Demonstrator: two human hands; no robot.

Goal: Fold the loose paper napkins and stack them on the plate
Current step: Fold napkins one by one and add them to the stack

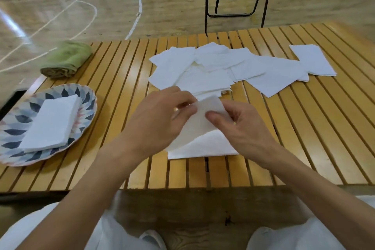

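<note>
Slatted wooden table (304,128): left hand (158,119) and right hand (245,128) both pinch one napkin (200,126), mid-fold. Left of it, plate (12,148) — short folded stack (50,122) done; beyond it, loose napkins (223,67) — most remain.

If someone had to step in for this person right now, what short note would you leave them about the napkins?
Left hand and right hand: both pinch the far edge of one napkin, lifting it over toward the near side, mid-fold, on the slatted table.
Done: a stack of folded napkins lies on the patterned plate at the left.
Left: finish this fold and put it on the stack, then work through the loose napkins spread across the table's far side.
A green cloth sits beyond the plate, unused.
</note>
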